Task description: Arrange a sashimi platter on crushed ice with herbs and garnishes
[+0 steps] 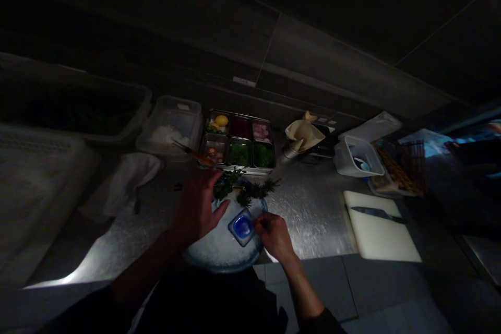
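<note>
A small square dish (242, 226) with a glossy blue middle rests on the white, ice-like fill of a large round bowl (225, 269) with a bluish rim. At its right corner, my right hand (274, 235) is closed with thumb and fingers pinched on the dish's edge. My left hand (198, 209) hovers over the bowl's left side, thumb spread away from the fingers, holding nothing I can see. Dark green sprigs (245, 194) lie along the bowl's far side, close to my left fingertips.
Behind the bowl stands a metal tray of garnishes (239, 152), with tweezers (193, 153) near its left edge. A clear tub (168, 125) sits left of it. On the right, a knife (373, 212) lies on a white cutting board (385, 240). A cloth (131, 180) lies left.
</note>
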The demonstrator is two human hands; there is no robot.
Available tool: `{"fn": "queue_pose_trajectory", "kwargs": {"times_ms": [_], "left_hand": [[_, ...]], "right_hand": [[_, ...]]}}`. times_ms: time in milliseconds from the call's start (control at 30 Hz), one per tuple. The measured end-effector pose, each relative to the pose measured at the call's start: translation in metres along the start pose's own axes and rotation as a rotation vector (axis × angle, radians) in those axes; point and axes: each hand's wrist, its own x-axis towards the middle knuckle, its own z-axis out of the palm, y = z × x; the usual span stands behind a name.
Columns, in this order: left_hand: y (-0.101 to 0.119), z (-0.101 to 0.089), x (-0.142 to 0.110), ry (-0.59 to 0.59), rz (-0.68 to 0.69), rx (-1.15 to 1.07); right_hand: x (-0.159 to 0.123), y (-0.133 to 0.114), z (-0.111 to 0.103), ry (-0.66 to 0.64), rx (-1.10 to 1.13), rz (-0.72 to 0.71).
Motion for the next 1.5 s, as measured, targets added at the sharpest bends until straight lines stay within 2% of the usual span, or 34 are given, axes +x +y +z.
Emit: {"fn": "queue_pose_trajectory", "kwargs": {"times_ms": [100,167,367,733,1000,1167,1300,1433,1500], "left_hand": [[0.005,0.007,0.035,-0.084,0.021,0.041],[0.001,0.010,0.044,-0.105,0.028,0.104],[-0.018,0.007,0.031,-0.061,-0.007,0.232],[-0.020,0.008,0.029,-0.061,-0.010,0.225],[-0.018,0.007,0.030,-0.060,0.013,0.227],[-0.017,0.006,0.031,-0.068,0.009,0.134],[-0.020,-0.014,0.017,0.005,-0.022,0.026],[-0.028,-0.027,-0.027,0.097,-0.149,0.061],[-0.031,-0.020,-0.053,0.043,-0.180,0.065]], "right_hand": [[0.009,-0.007,0.004,-0.008,-0.015,-0.037],[0.018,-0.013,0.003,-0.006,-0.057,-0.042],[0.034,-0.021,0.001,-0.016,-0.231,-0.030],[0.042,-0.026,0.006,-0.022,-0.492,0.000],[0.044,-0.023,0.015,0.009,-0.526,0.044],[0.038,-0.020,0.014,0.041,-0.434,0.034],[0.022,-0.012,0.013,0.102,-0.304,0.033],[0.002,-0.012,0.023,0.256,-0.242,-0.207],[-0.003,-0.018,0.033,0.239,-0.281,-0.281]]}}
